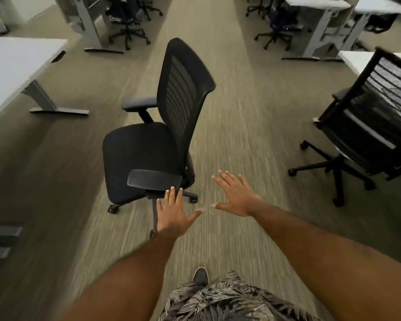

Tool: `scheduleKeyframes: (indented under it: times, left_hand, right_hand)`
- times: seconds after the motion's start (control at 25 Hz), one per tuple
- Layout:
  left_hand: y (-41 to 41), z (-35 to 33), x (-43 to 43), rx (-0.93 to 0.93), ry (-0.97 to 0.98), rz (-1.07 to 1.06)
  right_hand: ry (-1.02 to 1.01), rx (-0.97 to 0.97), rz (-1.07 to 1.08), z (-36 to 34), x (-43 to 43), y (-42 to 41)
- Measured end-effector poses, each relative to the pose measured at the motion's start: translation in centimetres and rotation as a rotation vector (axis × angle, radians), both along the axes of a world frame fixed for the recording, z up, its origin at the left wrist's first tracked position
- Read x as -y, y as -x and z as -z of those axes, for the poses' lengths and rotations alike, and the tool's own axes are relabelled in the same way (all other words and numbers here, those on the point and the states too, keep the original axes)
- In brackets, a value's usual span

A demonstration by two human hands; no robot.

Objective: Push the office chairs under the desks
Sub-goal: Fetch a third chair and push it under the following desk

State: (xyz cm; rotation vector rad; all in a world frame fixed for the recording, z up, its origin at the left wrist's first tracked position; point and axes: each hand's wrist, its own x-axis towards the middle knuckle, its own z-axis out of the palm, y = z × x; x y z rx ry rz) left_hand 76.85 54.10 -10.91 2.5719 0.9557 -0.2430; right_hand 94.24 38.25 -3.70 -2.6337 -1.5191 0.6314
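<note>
A black mesh office chair (162,126) stands out in the carpeted aisle, its seat turned toward the white counter (16,68) at the left and well apart from it. Both hands reach forward, fingers spread and holding nothing — the left hand (175,213) just at the near armrest (154,179), contact unclear, the right hand (235,198) free beside the backrest. Best, I judge, to take the backrest with both palms, square the seat to the counter and roll it in steadily. A second chair (366,126) waits at the right. No brand or writing is legible.
</note>
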Motion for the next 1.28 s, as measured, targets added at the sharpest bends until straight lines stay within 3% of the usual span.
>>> scheduleKeyframes:
  times: [0.16, 0.44, 0.76, 1.0, 1.28]
  left_hand:
    - [-4.0, -0.3, -1.8, 0.0, 0.004, -0.015]
    - [-13.4, 0.7, -5.7, 0.024, 0.045, -0.351]
    - [-22.4, -6.1, -7.6, 0.352, -0.122, -0.858]
    - [-26.3, -12.4, -14.6, 0.462, -0.336, -0.965]
    - [-32.2, -17.7, -21.0, 0.431, -0.394, -0.964]
  right_hand:
    - [-0.037, -0.006, -0.066, -1.4, -2.6, -5.5]
    - [-0.021, 0.008, -0.265, -0.7, -6.9, -22.5]
    - [-0.13, 0.063, -0.509, -6.1, -14.7, -39.5]
    - [-0.338, 0.056, -0.654, -11.8, -27.5, -43.0]
    - [-0.423, 0.101, -0.863, -15.3, -40.3, -45.2]
